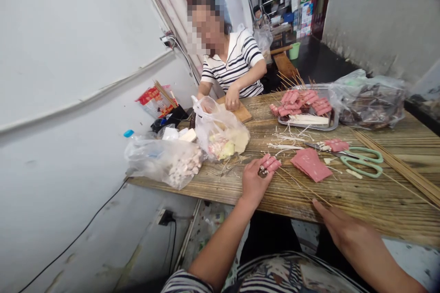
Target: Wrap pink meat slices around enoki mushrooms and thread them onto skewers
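Pink rolls of sliced meat wrapped around enoki mushrooms [270, 163] sit in my left hand [254, 184], its fingers curled around them at the table's near side. Two thin bamboo skewers [299, 183] run from these rolls toward me. At their near ends is my right hand [354, 233], thumb and fingers on the skewers, though the exact grip is partly hidden. Just beyond lies a stack of pink square meat slices [311, 165]. Green-handled scissors [361, 161] rest to its right, with another meat roll [336, 145] by the blades. Loose enoki mushrooms [287, 139] are strewn behind the stack.
A metal tray [334, 121] bears finished meat-roll skewers [299, 100]. Beside it is a plastic bag of dark food [373, 100]. Bamboo sticks [398, 160] lie at right. Food bags [223, 135] stand at left. Across the table, a person in stripes [237, 62] works at a board [244, 112].
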Demonstrator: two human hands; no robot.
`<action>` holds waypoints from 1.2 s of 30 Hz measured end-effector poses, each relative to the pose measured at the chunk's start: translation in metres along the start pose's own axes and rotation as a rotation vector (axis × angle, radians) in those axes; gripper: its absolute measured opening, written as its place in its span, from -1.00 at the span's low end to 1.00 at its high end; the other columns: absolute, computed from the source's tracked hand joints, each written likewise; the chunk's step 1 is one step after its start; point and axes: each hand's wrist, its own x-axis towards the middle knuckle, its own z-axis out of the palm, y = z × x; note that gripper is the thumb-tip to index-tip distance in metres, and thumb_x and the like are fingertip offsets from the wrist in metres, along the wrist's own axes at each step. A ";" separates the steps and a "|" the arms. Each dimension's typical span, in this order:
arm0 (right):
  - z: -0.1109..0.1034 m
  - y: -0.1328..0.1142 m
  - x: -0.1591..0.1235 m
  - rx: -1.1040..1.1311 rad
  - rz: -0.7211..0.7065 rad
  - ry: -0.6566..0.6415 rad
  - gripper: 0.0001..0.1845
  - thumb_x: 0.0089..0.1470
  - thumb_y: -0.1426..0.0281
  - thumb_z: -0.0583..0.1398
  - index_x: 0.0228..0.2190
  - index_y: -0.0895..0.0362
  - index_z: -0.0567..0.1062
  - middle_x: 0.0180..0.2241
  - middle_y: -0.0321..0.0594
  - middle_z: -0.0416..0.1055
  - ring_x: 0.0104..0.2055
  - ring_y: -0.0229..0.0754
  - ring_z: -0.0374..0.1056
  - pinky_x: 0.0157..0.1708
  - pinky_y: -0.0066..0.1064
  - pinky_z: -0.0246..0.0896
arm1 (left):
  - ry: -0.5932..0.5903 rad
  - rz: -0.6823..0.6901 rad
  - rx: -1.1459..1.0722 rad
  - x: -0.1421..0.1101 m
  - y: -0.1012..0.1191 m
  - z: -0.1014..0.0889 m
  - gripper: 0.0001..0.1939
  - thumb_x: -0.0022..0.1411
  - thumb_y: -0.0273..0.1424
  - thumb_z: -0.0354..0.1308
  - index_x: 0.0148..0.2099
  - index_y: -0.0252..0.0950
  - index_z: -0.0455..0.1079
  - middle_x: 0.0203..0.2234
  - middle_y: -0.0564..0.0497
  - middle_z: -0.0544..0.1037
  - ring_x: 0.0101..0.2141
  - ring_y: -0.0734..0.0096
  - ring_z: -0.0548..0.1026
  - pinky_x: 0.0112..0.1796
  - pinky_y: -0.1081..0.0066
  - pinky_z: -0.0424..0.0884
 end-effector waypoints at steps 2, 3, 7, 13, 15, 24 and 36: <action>-0.001 0.000 0.002 -0.001 -0.019 0.003 -0.47 0.09 0.62 -0.05 0.04 0.21 0.45 -0.18 -0.09 0.53 -0.29 -0.18 0.48 -0.33 -0.39 0.43 | -0.007 -0.002 -0.009 0.000 0.001 -0.001 -0.55 0.08 -0.51 0.30 0.05 -0.20 0.42 -0.13 0.00 0.58 -0.15 0.32 0.51 -0.05 0.25 0.43; -0.002 0.000 0.002 -0.002 -0.024 0.002 -0.48 0.09 0.62 -0.05 0.04 0.21 0.45 -0.19 -0.10 0.53 -0.31 -0.18 0.47 -0.34 -0.40 0.42 | -0.013 -0.003 -0.014 0.001 0.001 -0.001 -0.55 0.09 -0.51 0.30 0.06 -0.19 0.42 -0.12 0.00 0.58 -0.15 0.32 0.51 -0.04 0.25 0.43; -0.005 -0.001 0.005 -0.020 -0.034 0.002 -0.49 0.10 0.62 -0.06 0.02 0.22 0.45 -0.24 -0.12 0.53 -0.39 -0.22 0.46 -0.38 -0.42 0.41 | -0.027 -0.004 -0.024 0.001 0.001 -0.002 -0.54 0.10 -0.50 0.29 0.07 -0.18 0.41 -0.10 -0.01 0.57 -0.12 0.31 0.51 -0.02 0.24 0.42; -0.007 -0.002 0.008 -0.035 -0.049 0.015 -0.52 0.14 0.60 -0.06 0.00 0.26 0.47 -0.28 -0.11 0.53 -0.39 -0.21 0.47 -0.42 -0.43 0.41 | -0.013 -0.012 -0.018 0.000 0.000 -0.001 -0.53 0.07 -0.51 0.31 0.06 -0.20 0.42 -0.11 -0.01 0.58 -0.14 0.32 0.51 -0.03 0.25 0.43; -0.006 -0.002 0.008 -0.032 -0.040 0.017 -0.52 0.13 0.59 -0.06 0.00 0.23 0.47 -0.26 -0.10 0.53 -0.36 -0.20 0.48 -0.39 -0.42 0.42 | -0.014 -0.015 -0.019 0.000 -0.001 0.000 -0.54 0.07 -0.50 0.31 0.05 -0.20 0.43 -0.11 0.00 0.58 -0.14 0.33 0.51 -0.03 0.26 0.43; -0.004 -0.002 0.005 -0.038 -0.048 0.030 -0.53 0.14 0.57 -0.04 0.01 0.23 0.47 -0.18 -0.08 0.54 -0.27 -0.16 0.49 -0.33 -0.39 0.45 | -0.014 -0.017 -0.038 0.000 -0.001 0.000 -0.54 0.09 -0.49 0.30 0.07 -0.18 0.41 -0.11 0.02 0.58 -0.14 0.34 0.51 -0.03 0.27 0.42; -0.007 -0.003 0.009 -0.031 -0.056 0.035 -0.52 0.12 0.60 -0.04 0.00 0.20 0.48 -0.19 -0.10 0.54 -0.32 -0.18 0.49 -0.38 -0.43 0.42 | 0.012 -0.026 -0.030 0.000 -0.001 0.001 -0.54 0.05 -0.51 0.32 0.03 -0.20 0.43 -0.16 0.00 0.59 -0.18 0.32 0.52 -0.06 0.25 0.44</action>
